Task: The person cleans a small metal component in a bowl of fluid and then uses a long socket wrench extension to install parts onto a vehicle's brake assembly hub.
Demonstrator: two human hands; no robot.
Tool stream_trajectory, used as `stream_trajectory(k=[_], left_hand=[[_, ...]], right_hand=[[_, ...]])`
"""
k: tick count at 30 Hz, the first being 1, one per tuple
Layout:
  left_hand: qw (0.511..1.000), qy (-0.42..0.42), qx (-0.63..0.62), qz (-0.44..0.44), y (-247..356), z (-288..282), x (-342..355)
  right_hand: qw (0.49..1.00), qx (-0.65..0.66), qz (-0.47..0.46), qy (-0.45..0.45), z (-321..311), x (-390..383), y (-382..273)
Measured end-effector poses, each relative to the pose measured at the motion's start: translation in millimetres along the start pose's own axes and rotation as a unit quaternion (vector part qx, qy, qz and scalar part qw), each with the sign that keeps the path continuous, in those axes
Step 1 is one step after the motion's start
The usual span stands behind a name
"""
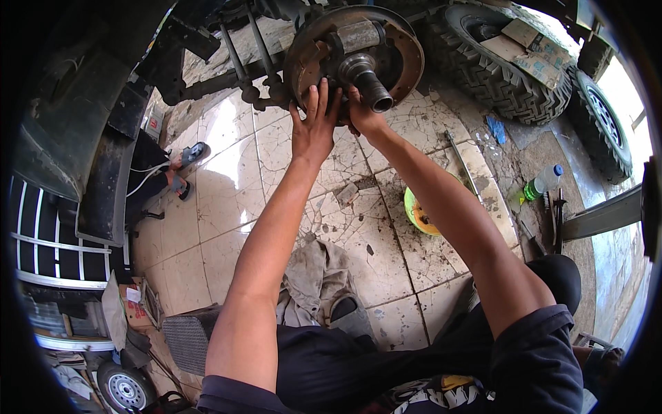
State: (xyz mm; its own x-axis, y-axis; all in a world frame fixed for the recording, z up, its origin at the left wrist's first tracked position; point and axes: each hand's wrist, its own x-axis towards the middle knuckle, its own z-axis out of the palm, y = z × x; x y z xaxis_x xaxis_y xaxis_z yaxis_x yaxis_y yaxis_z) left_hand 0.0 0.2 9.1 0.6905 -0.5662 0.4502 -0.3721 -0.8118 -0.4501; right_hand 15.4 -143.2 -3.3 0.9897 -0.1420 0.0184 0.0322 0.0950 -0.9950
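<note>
Ahead of me at the top is an exposed drum brake assembly (303,48), with a round rusty backing plate and a curved brake shoe (412,58) along its right side. A bare metal axle stub (371,88) sticks out of its middle towards me. My left hand (314,134) lies against the lower left of the brake with its fingers stretched and spread. Below the stub, my right hand (367,119) is closed at the brake's lower part, thumb up. Its other fingers are hidden, and so is whatever they grip.
Large tyres (510,83) lie at the right, cardboard on one. A green bowl (418,210) sits under my right forearm, near a long metal bar (463,165). A bottle (541,183) stands farther right. Cloth (314,276) lies before me; another person's feet (183,172) show left.
</note>
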Motion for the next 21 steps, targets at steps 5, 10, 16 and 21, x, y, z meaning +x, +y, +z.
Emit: stream_trajectory(k=[5,10,16,21], left_hand=[[1.000,0.003,0.020,-0.004,-6.3,3.7,-3.4],[1.000,0.014,0.006,-0.001,-1.6,2.4,0.1],[1.000,0.003,0.012,-0.002,-4.3,2.2,-2.9],[1.000,-0.001,0.012,-0.003,-4.0,-1.2,-0.9]], right_hand=[[0.996,-0.003,-0.053,0.070,13.6,-14.0,-9.1],[0.995,0.007,-0.080,0.053,6.2,-10.9,-4.9],[0.997,-0.067,-0.033,0.032,7.2,-8.7,-9.0],[0.975,-0.145,-0.167,0.035,4.0,0.8,6.0]])
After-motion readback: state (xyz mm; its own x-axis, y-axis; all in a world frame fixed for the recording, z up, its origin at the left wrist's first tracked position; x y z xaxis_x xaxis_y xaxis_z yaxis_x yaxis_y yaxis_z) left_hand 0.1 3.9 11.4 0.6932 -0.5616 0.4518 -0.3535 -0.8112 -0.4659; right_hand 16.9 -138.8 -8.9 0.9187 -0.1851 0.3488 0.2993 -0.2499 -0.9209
